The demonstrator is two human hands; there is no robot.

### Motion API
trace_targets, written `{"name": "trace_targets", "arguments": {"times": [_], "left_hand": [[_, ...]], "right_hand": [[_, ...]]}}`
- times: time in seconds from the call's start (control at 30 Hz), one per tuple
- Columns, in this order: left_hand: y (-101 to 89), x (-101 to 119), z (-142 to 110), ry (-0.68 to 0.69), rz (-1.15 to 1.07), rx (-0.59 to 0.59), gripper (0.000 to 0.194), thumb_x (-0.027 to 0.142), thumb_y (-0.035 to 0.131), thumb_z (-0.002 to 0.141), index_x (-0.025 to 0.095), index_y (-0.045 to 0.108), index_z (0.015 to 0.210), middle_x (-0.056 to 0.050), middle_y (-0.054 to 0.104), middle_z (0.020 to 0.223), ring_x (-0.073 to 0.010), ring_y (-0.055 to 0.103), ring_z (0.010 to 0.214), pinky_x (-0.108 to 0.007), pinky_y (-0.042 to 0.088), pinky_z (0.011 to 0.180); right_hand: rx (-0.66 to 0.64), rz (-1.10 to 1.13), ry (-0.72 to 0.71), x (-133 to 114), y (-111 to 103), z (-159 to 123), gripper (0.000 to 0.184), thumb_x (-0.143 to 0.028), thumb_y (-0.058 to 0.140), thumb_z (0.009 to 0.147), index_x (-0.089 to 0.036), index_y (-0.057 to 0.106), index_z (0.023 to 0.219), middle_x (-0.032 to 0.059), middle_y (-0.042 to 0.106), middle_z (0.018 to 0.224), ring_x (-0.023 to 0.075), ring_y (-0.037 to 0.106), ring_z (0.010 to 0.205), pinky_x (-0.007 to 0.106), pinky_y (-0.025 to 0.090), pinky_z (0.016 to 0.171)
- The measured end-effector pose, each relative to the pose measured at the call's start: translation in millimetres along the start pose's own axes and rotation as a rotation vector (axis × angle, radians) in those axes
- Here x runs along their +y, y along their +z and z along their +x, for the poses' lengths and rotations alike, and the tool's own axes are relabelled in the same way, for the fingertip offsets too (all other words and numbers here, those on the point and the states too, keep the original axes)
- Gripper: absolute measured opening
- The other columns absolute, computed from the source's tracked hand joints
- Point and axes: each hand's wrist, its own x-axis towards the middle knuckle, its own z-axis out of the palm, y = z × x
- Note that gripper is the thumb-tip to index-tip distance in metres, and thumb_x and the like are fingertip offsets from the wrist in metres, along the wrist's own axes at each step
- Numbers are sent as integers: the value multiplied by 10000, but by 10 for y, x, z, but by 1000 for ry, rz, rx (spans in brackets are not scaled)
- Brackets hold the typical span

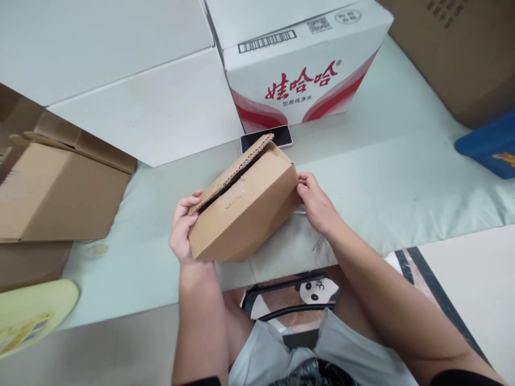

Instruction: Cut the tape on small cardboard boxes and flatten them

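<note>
Small cardboard box [243, 209] is center view, over the near part of the cloth-covered table [394, 166], long axis running roughly 8 to 2. Can't tell if its underside touches the cloth. Lid flap [235, 174] sits slightly raised, dark gap along it, corrugated edge showing.

Clock below is centered on that box, 12 = far side.

Left hand [184, 229]: between 8 and 9, closed around the near-left end, thumb and fingers at the flap corner. Right hand [317, 206]: at 3, fingers bent against the right end; fingertips partly hidden, can't tell if it's gripping or just steadying.

Around it: phone [282, 135] at 1, partly behind the flap; white box with red print [301, 86] just beyond. Plain white box [148, 112] at 10-11. Brown carton [72, 187] at 9. Yellow-green item [44, 303] at 8. Big brown carton [458, 48] at 2, blue container [491, 142] nearer 3.
</note>
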Motion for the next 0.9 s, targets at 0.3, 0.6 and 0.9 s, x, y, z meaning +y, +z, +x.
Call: {"name": "trace_targets", "arguments": {"times": [0.3,0.6,0.9], "left_hand": [[-13,-18,11,10,2,-5,155,235,571,674,235,659,801,-44,688,1090,-236,639,1057,-365,515,948],[31,16,-6,-19,-9,18,152,229,591,636,227,652,776,-44,689,1073,-237,631,1053,-360,500,949],[71,47,-19,-40,-42,46,191,238,630,600,193,632,786,-80,675,1090,-250,616,1045,-357,477,917]], "right_hand": [[-9,5,-5,-1,-3,3,333,-466,404,922,-247,514,1147,106,611,1282,274,549,1204,522,405,1083],[-8,8,3,-2,-9,-5,351,-474,400,920,-245,511,1162,106,611,1289,272,549,1206,519,406,1077],[-8,20,6,2,-5,0,331,-473,409,920,-255,507,1151,102,614,1280,268,544,1202,531,397,1092]]}}
